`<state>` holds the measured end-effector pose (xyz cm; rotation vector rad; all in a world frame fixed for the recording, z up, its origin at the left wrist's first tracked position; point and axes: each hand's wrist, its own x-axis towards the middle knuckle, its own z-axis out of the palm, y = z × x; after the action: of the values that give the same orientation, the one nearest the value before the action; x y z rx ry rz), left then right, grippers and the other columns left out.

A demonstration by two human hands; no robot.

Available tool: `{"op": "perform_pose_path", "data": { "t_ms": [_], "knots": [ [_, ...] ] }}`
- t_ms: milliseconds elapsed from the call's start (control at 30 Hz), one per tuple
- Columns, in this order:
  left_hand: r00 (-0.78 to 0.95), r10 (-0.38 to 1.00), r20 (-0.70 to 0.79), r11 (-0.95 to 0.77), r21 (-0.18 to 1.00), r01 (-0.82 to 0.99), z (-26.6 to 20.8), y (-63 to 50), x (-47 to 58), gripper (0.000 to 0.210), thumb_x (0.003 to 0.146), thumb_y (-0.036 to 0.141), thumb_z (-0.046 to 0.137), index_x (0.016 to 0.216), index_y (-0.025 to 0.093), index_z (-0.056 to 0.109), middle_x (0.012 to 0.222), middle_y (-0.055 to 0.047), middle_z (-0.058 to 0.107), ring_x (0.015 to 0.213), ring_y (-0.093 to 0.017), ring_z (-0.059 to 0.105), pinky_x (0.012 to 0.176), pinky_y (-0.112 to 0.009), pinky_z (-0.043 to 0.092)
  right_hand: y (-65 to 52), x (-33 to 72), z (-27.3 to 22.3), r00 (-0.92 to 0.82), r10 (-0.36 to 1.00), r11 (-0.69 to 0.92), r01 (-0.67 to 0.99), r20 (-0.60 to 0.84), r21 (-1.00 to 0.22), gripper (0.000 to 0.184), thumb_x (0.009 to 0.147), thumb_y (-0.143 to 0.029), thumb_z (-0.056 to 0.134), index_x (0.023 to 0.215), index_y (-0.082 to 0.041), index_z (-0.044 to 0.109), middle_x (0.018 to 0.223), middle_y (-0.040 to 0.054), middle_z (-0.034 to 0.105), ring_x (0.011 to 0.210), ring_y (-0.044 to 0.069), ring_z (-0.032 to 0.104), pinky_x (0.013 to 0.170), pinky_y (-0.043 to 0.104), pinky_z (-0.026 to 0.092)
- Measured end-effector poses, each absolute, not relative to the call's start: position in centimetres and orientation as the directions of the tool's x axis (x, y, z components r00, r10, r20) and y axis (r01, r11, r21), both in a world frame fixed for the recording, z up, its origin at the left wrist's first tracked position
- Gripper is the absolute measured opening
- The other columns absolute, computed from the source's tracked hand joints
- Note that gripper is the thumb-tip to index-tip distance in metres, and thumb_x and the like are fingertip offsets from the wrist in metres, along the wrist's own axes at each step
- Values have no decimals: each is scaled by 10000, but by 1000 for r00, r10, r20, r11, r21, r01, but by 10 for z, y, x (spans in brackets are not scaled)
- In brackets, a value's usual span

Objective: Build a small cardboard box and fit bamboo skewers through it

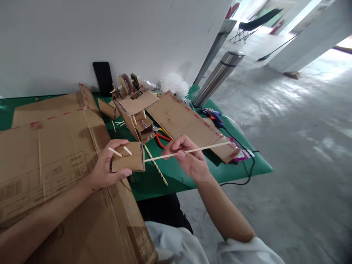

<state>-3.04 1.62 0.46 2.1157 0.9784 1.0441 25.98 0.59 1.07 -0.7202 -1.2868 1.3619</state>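
My left hand grips a small cardboard box from its left side, thumb along the near edge. Two short wooden pegs stick up from the box's top. In my right hand a long thin wooden stick is pinched between thumb and fingers. The stick's left end meets the box's right edge; whether it goes inside I cannot tell. Beneath it on the green table lies a patterned pencil. Behind the box stands a cardboard construction with pegs and a round wheel-like part.
Large cardboard sheets cover the table's left. Red-handled pliers, a flat cardboard strip, a blue glue gun with a black cable, a steel flask, white string and a black phone lie or stand around.
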Motion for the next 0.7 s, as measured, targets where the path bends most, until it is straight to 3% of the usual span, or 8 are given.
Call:
{"op": "perform_pose_path", "data": {
  "t_ms": [267,700],
  "knots": [
    [442,784,436,-596,727,342,4,18,-29,696,815,548,728,1403,274,476,1348,-132,566,1216,-325,560,1021,-510,472,3,275,11,-283,913,220,-266,294,-939,144,901,-336,705,906,-221,619,907,56,714,840,186,667,766,351,534],
    [464,765,446,-628,675,386,6,19,-28,665,877,552,666,1424,251,439,1361,-143,532,1236,-324,535,1027,-525,478,6,274,8,-281,907,222,-313,313,-923,125,914,-310,711,932,-210,638,925,51,723,842,167,679,763,322,534]
  ]
}}
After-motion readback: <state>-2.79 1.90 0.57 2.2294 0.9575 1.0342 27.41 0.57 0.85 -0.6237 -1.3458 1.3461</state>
